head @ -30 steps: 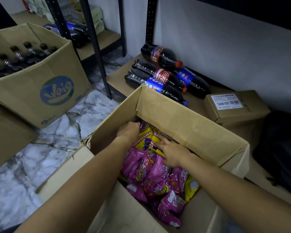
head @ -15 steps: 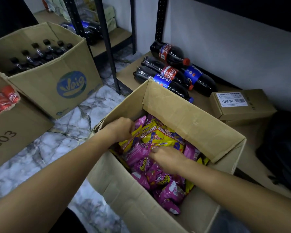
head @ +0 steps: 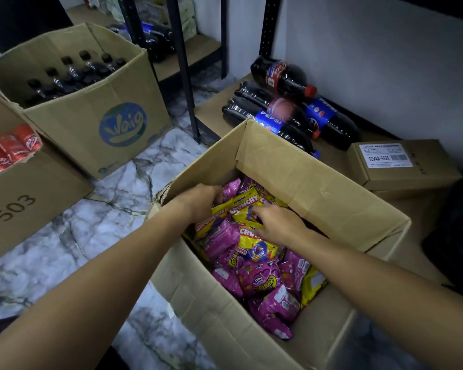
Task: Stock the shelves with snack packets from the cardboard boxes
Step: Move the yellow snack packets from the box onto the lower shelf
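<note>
An open cardboard box (head: 318, 193) sits on the floor in front of me, full of pink snack packets (head: 262, 284) and yellow snack packets (head: 254, 245). Both my hands are inside it at the far end. My left hand (head: 201, 201) grips the top of a yellow packet (head: 215, 214) near the box's left wall. My right hand (head: 275, 222) pinches another yellow packet (head: 242, 206) lying in the middle. The low wooden shelf (head: 211, 113) stands just behind the box.
Large cola bottles (head: 286, 108) lie on the low shelf beside a small labelled carton (head: 401, 164). To the left stand a box of dark bottles (head: 91, 102) and a box of red cans (head: 16, 188). Black shelf posts (head: 185, 76) rise from the marble floor (head: 64, 249).
Both hands moved from among the pink packets up to the yellow packets and took hold of them. The yellow packets have risen above the pile. My view shifted right.
</note>
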